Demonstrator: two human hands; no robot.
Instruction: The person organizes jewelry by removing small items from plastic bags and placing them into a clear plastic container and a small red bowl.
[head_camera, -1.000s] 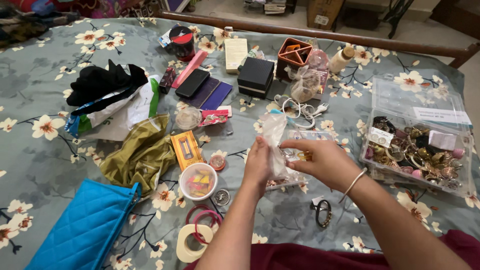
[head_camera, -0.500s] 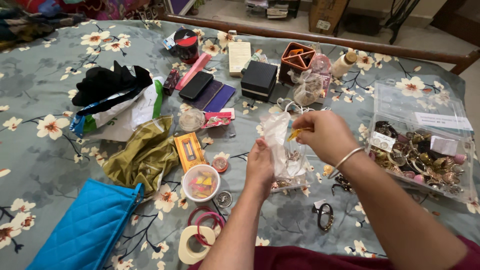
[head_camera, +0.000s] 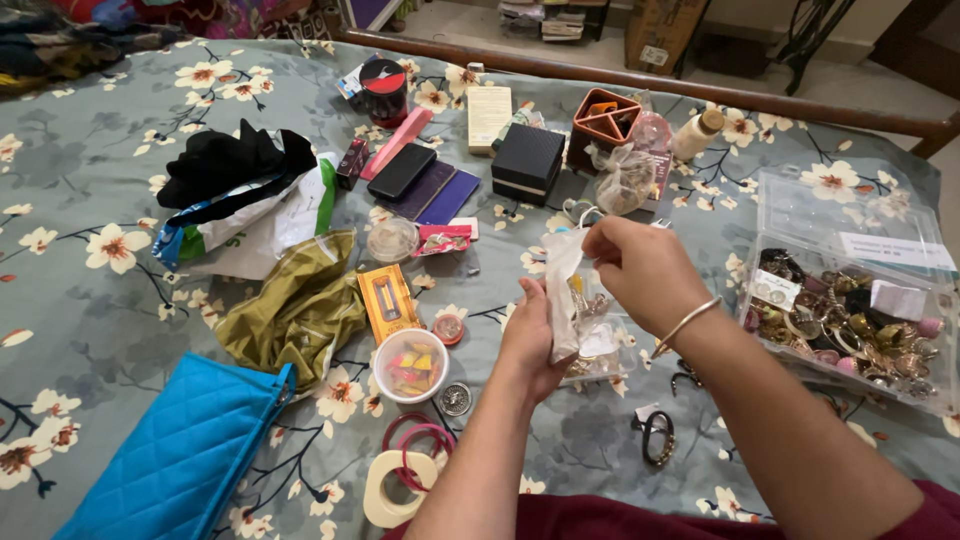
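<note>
- A small clear plastic bag (head_camera: 566, 300) is held upright over the bed (head_camera: 120, 300), just in front of the person, between both hands.
- Left hand (head_camera: 530, 335): grip wrapped around the bag's lower part from the left and behind, fingers closed on it; small jewellery pieces are seen inside, details too small to tell.
- Right hand (head_camera: 640, 268): grip pinched on the bag's top edge, thumb and fingertips pressed together on the plastic; a bangle (head_camera: 685, 325) is worn on the wrist.
- Key relation: the bag's long axis runs roughly vertical, mouth up. The mouth lies directly at the right grip, the body below it in the left grip. Both hands are touching the bag; the right one is at the opening end.
- Under the hands, more clear packets (head_camera: 600, 350) are lying on the bed, just beside the bag's bottom.
- To the right, well apart from the bag: a clear plastic box (head_camera: 850, 330) full of jewellery, lid open.
- To the left, near the left forearm: a round white tub (head_camera: 411, 364) with coloured bits, an orange packet (head_camera: 388, 300), an olive cloth pouch (head_camera: 295, 305).
- Near edge: blue quilted pouch (head_camera: 185, 450), tape roll (head_camera: 388, 490), pink bangles (head_camera: 420, 445), a dark ring-shaped piece (head_camera: 658, 438).
- Far side: black box (head_camera: 528, 160), orange divided box (head_camera: 605, 120).
</note>
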